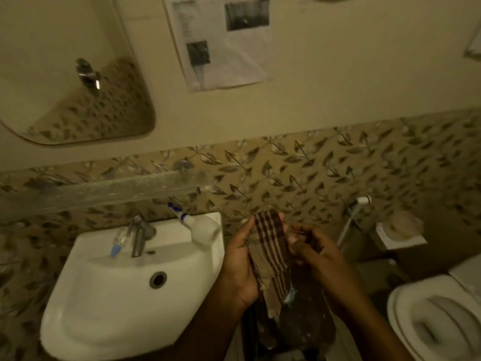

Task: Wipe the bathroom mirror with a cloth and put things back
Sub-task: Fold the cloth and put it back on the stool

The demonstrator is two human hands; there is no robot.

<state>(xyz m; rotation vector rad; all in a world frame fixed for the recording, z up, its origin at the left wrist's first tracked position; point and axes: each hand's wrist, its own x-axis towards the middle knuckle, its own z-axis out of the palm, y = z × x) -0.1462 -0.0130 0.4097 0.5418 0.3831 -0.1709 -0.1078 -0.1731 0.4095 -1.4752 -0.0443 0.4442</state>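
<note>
Cloth (270, 246) held between both hands: left hand (242, 259) cups it, right hand (312, 246) pinches its edge. Mirror (65, 74) well up-left of grip. Recommend folding to a flat pad before wiping.

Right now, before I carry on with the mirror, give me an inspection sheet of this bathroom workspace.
Surface: white sink, basin bare; tap at the back.
Job's things: checked cloth held to the right of the sink; mirror on the wall at upper left, untouched.
Clutter: white spray bottle lying on the sink's back right corner; a small blue-tipped item beside the tap, too blurred to name.
Grippers: left hand grips the cloth's left edge; right hand pinches its right side.
Cables: nothing seen; a thin hose hangs from a wall fitting.
Surroundings: glass shelf above the sink, paper notice on the wall, toilet at right, leaf-pattern tiles.
</note>
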